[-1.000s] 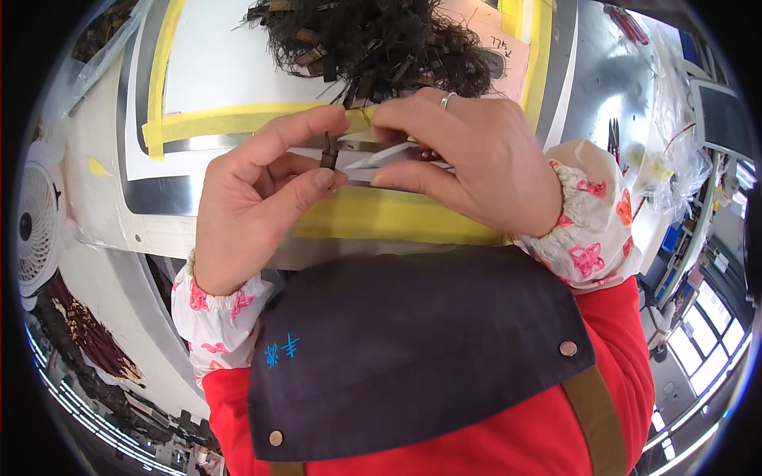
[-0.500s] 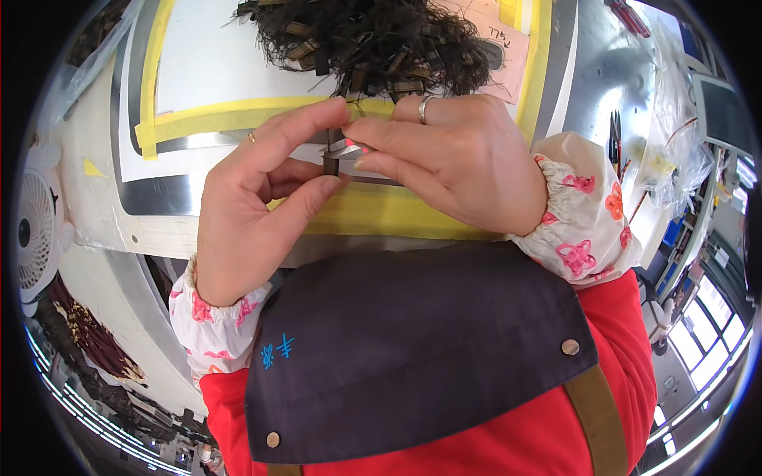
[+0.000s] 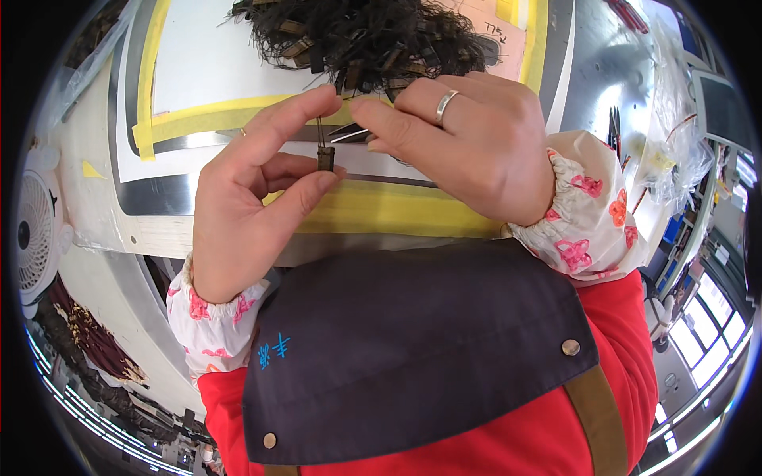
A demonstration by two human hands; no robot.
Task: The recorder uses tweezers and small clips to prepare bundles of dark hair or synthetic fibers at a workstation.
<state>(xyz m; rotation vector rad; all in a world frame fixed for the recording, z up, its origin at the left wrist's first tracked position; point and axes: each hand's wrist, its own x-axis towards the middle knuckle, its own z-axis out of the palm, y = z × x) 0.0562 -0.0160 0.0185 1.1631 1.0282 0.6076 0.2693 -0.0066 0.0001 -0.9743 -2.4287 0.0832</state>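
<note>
Between the thumb and fingers of my left hand (image 3: 242, 190) is a small dark brown fabric tab (image 3: 325, 159), held upright. Loose threads (image 3: 320, 131) rise from its top toward my left forefinger. My right hand (image 3: 476, 151) is closed around a pair of small thread snips; only the metal blades (image 3: 348, 133) show, pointing left at the threads just above the tab. The handles are hidden inside my fingers. Beyond both hands lies a heap of similar dark tabs with tangled black threads (image 3: 373, 40).
The heap rests on a white sheet (image 3: 198, 63) edged with yellow tape (image 3: 214, 119). A pink card (image 3: 508, 59) lies at its right. Farther right are dark-tipped tools (image 3: 614, 135), red-handled tools (image 3: 627, 14) and clear plastic bags (image 3: 675, 166). A white fan (image 3: 38, 226) stands at the left.
My right hand has drawn back slightly to the right, and the blades have moved away from the tab. The tab's top and its threads now show more plainly.
</note>
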